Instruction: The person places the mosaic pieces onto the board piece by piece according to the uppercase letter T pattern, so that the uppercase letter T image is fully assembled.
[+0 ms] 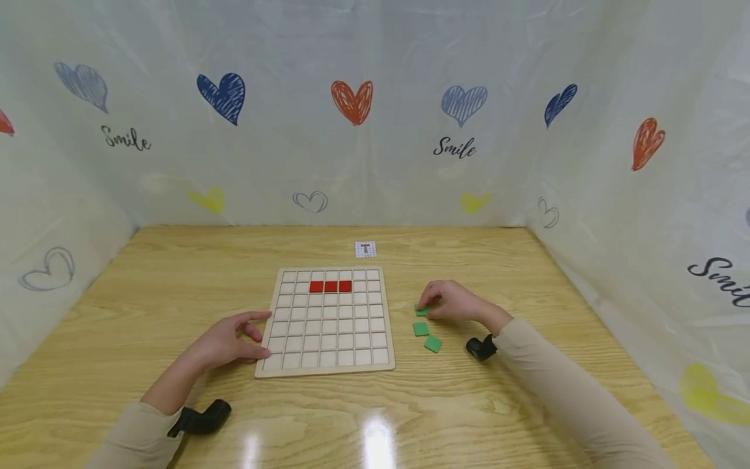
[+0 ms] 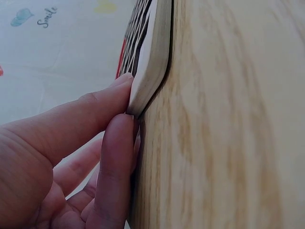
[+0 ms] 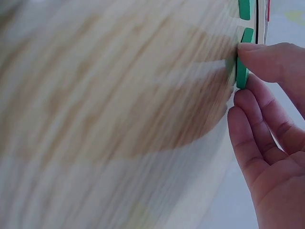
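Note:
A pale wooden grid board (image 1: pixel 330 373) lies flat, with three red square tiles (image 1: pixel 331 286) side by side in a row near its far edge. My left hand (image 1: pixel 225 342) touches the board's left edge with thumb and index finger spread apart; the other fingers are bent underneath. In the left wrist view, the fingertips meet the board's rim. To the right of the board, my right hand (image 1: pixel 454 301) pinches a green square tile (image 3: pixel 242 71) between thumb and fingertips at table level. Two more green tiles, one at the middle (image 1: pixel 421 329) and one nearer (image 1: pixel 433 344), lie close by.
Beyond the board lies a small card (image 1: pixel 366 249) printed with a T-shaped pattern on a grid. Sheets with hearts and lettering (image 1: pixel 351 150) enclose the wooden table (image 1: pixel 193 280) at the back and sides. Each wrist carries a black camera mount (image 1: pixel 202 418).

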Available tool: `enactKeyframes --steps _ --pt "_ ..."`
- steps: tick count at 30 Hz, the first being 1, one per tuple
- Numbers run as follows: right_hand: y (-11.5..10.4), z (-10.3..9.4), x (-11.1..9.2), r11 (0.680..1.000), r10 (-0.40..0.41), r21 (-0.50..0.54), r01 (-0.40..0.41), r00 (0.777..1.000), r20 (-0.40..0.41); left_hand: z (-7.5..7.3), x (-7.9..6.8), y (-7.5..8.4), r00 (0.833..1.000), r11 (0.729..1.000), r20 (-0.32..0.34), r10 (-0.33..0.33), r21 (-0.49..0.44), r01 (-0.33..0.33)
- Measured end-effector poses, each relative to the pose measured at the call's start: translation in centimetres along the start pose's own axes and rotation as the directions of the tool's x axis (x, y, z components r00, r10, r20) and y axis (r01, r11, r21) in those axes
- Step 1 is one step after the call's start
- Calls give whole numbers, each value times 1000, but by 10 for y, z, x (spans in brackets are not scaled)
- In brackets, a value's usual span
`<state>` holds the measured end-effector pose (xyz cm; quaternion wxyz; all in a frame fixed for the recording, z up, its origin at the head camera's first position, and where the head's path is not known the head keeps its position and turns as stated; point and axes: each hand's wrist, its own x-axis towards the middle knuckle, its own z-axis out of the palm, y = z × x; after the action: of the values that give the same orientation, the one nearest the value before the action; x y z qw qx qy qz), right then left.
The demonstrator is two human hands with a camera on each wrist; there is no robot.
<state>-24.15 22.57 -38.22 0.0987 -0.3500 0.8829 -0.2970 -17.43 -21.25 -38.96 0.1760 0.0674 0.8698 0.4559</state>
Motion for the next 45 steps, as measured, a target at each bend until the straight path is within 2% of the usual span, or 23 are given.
enactKeyframes --steps 15,23,34,45 --pt "-8 1 12 1000 8 3 -8 1000 -24 2 -3 2 1000 1000 1 -6 -23 6" --pt "-13 8 26 999 -32 31 33 999 -31 1 -3 0 1000 1000 5 4 -19 -4" --pt "-24 13 44 999 -25 48 26 999 -31 0 -2 0 1000 1000 -3 11 8 -11" --pt "-37 20 59 997 -35 69 36 999 -27 0 -4 0 1000 1000 3 15 -16 -15"
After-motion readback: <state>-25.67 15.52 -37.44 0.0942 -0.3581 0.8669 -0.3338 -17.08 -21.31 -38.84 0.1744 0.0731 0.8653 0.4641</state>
